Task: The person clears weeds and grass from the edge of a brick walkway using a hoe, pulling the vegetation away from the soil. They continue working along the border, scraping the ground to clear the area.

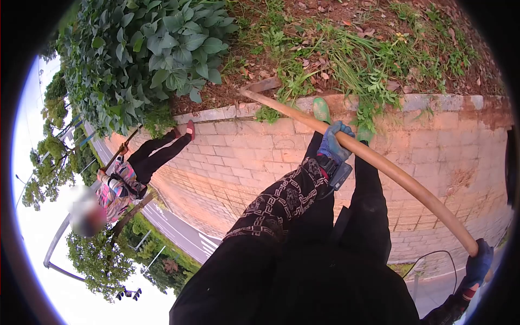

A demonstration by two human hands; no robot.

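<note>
A long wooden-handled hoe (401, 173) runs from the soil at upper centre down to the lower right. Its metal blade (264, 85) rests on the dirt just beyond the kerb. My left hand (335, 143), in a blue glove, is wrapped round the handle near the middle of the view. At the lower right my right hand (478, 264), also in a blue glove, grips the far end of the handle. Green weeds (368, 67) grow beside the blade.
A stone kerb (433, 102) borders the brick pavement (244, 146). Leafy bushes (184, 43) stand at upper left. Another person (122, 184) stands on the pavement at left, holding a long tool. A road (179, 233) lies beyond.
</note>
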